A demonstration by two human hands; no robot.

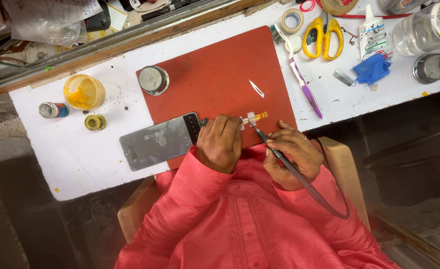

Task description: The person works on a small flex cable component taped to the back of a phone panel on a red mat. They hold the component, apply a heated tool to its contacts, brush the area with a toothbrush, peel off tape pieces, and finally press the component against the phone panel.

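Head view: the right hand (295, 152) grips a soldering iron (279, 157) like a pen, its tip slanting up-left onto the taped orange ribbon cable (256, 117) on the red mat (220, 69). The cable's long axis runs left-right, just beside the left hand (220, 142), whose curled fingers press it down next to the phone screen (155, 142).

Phone screen panel (156, 141) is lying half on the work mat (220, 69), its taped flex cable (256, 117) extending right between both hands, round tin (153, 79) and loose blade (256, 88) sitting behind, toothbrush (299, 74) and scissors (323, 36) lying farther right.
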